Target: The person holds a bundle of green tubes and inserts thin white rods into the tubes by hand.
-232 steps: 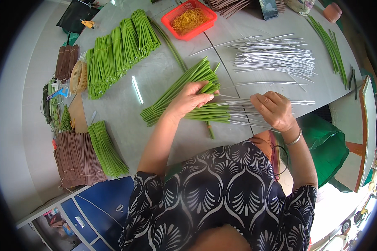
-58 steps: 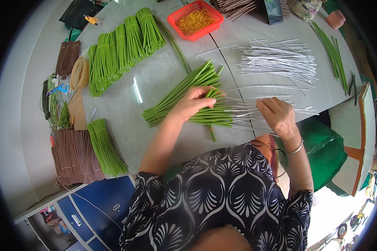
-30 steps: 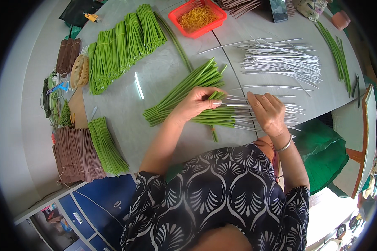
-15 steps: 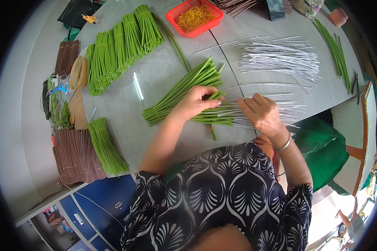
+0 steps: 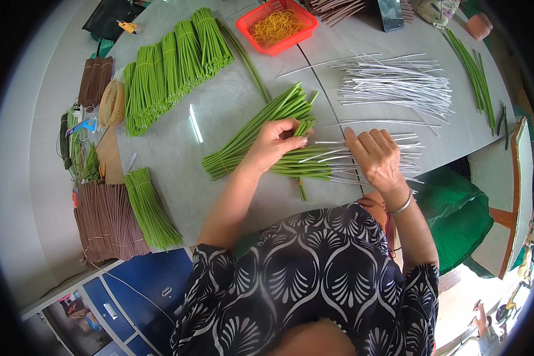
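Left hand [image 5: 274,144] is curled over a small cluster of green stems [image 5: 296,167] on the grey table [image 5: 178,148], fingertips pinching the stems where bare white wire ends stick out to the right. Right hand [image 5: 377,157] lies flat and open, palm down, fingers spread on those white wires [image 5: 362,169] (no grip visible). Just behind the left hand lies a tied bundle of green stems [image 5: 252,130], slanting away toward the upper right. Loose white wires [image 5: 397,89] are spread farther back on the right. Rows of bundled green stems [image 5: 166,68] lie at the far left, and an orange basket [image 5: 250,26] of yellow rubber bands stands at the far edge.
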### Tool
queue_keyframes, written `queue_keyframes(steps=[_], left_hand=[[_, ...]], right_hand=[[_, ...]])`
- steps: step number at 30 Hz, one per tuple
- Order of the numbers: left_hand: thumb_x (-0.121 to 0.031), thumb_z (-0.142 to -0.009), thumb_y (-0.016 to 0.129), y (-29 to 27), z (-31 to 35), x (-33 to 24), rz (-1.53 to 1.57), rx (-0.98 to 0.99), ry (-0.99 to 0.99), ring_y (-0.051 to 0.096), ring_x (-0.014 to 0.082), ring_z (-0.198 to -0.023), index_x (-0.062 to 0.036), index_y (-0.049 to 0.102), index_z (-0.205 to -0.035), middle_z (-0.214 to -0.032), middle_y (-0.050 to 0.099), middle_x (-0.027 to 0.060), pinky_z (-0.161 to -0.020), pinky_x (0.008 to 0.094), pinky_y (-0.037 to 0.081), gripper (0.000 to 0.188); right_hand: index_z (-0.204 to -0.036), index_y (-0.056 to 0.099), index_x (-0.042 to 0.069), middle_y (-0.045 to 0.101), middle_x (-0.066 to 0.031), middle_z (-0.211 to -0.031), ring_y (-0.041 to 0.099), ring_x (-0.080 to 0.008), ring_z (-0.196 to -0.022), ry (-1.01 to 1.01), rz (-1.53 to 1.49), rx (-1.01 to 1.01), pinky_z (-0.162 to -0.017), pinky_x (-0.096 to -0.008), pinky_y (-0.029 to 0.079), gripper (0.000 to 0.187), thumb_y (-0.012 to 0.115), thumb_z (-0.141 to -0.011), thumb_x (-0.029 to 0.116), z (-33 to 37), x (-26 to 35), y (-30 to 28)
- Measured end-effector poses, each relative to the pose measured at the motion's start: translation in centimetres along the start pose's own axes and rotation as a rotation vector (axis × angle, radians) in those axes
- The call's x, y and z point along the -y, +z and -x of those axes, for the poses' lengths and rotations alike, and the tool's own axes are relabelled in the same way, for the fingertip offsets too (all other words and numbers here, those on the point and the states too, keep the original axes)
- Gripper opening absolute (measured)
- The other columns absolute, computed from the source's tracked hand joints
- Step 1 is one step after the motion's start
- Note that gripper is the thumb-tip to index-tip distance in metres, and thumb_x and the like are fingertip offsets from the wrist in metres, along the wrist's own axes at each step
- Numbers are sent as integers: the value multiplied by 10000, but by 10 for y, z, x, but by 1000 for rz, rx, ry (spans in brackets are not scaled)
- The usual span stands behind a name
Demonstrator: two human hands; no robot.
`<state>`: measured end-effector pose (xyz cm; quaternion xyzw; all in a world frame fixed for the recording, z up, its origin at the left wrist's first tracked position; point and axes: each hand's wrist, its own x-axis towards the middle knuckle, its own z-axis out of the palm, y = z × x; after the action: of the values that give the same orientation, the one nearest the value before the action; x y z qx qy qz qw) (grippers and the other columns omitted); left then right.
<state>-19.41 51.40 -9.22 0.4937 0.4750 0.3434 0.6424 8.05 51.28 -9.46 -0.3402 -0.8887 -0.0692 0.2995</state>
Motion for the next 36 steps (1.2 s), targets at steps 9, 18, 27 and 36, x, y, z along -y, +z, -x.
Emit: queue_keyframes(steps=[9, 18, 27, 36], left_hand=[[-16, -923, 731, 3, -2, 13, 61, 25, 5, 640, 58, -827, 19, 701, -1067, -974, 714, 11, -758, 231, 544, 151], [-21, -902, 750, 3, 0, 13, -108, 163, -28, 583, 49, -795, 24, 708, -1043, -876, 660, -28, -719, 240, 480, 155], [-28, -919, 723, 2, 4, 20, -95, 226, -38, 579, 56, -843, 19, 698, -1055, -904, 657, -32, -778, 246, 476, 146], [-36, -926, 719, 9, 6, 16, 8, 207, -125, 586, 57, -872, 17, 700, -1109, -962, 668, -24, -787, 252, 481, 191]], right_hand=[[-1133, 687, 53, 507, -27, -756, 561, -181, -665, 53, -16, 67, -567, -326, 478, 343, 686, -794, 106, 9, 2, 5], [-1128, 673, 60, 511, -24, -781, 560, -177, -684, 17, -16, 116, -575, -321, 496, 364, 658, -769, 121, 17, 4, 3], [-1111, 665, 54, 495, -22, -761, 553, -171, -678, -4, -25, 109, -560, -316, 485, 361, 657, -759, 130, 23, 10, -2], [-1103, 664, 56, 495, -24, -759, 555, -169, -674, -5, -29, 118, -553, -312, 479, 348, 649, -764, 133, 25, 11, -3]])
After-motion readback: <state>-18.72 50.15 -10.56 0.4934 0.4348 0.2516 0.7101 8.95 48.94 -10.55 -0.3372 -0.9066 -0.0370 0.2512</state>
